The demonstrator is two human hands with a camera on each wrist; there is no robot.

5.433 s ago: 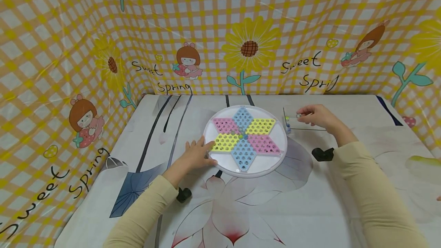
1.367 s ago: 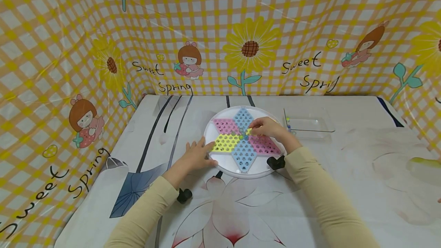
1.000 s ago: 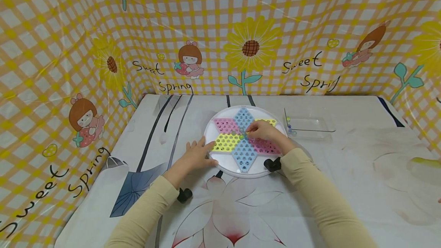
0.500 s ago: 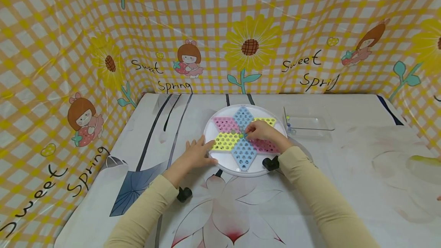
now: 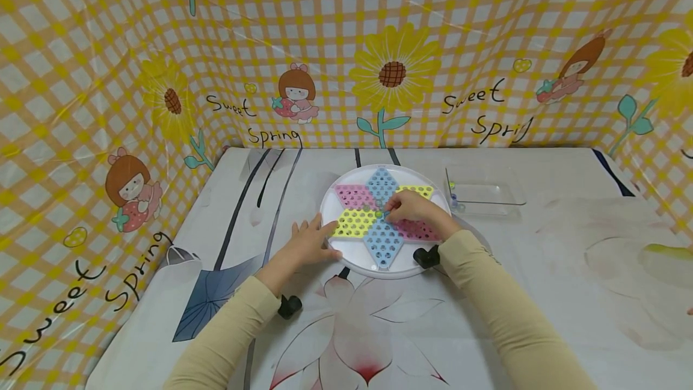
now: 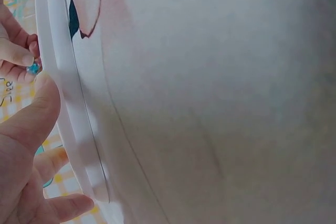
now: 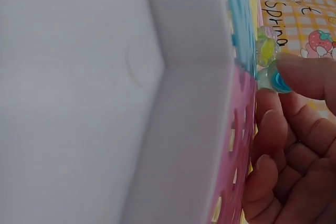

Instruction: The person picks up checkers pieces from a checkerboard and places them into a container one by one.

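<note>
A round white Chinese checkers board [image 5: 346, 253], with pink, yellow and blue star points, lies on the table. My left hand [image 5: 308, 242] rests on its left rim, fingers spread. My right hand [image 5: 414, 206] is at the board's centre. In the right wrist view its thumb and a finger pinch a clear marble with a blue swirl [image 7: 281, 81], also seen in the left wrist view as a blue marble [image 6: 34, 67] at the right fingertips. Right beside it is a yellow-green marble [image 7: 267, 50]. A green marble [image 5: 379, 214] and a clear marble [image 5: 366, 207] sit near the centre.
A clear plastic box [image 5: 489, 202] stands right of the board, with several marbles [image 5: 453, 197] at its left end. A patterned cloth covers the table [image 5: 460, 342], and a yellow checked sheet [image 5: 335, 5] hangs behind and at the sides.
My right hand has come left from above the clear box, carrying a small marble, to the board's centre. Over the last half second it barely moves. My left hand has stayed on the rim.
</note>
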